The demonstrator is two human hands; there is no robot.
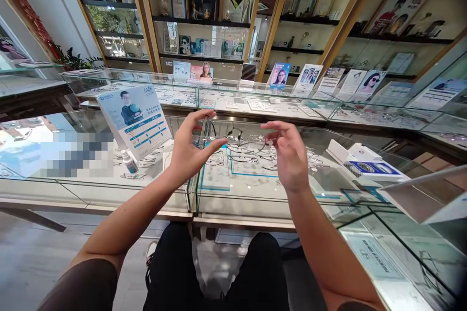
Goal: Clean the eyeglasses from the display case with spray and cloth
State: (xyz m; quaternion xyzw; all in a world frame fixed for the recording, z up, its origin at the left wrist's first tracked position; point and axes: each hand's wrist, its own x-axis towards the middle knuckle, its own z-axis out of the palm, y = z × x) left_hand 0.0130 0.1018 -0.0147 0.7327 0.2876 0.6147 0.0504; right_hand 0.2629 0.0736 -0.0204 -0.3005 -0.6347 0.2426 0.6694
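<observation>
A thin dark wire-framed pair of glasses hangs between my two raised hands, above the glass display counter. My right hand has its fingers curled together at the right end of the frame and appears to pinch it. My left hand forms a wide C, thumb up and forefinger stretched out, with the fingertip at the frame's left end. The temples point away from me. Rows of other glasses lie inside the case under the hands.
A tilted blue-and-white leaflet stand and a small spray bottle are on the counter at left. A white box with a blue label lies at right. A second counter with brochures and wall shelves stand behind. My knees are under the counter edge.
</observation>
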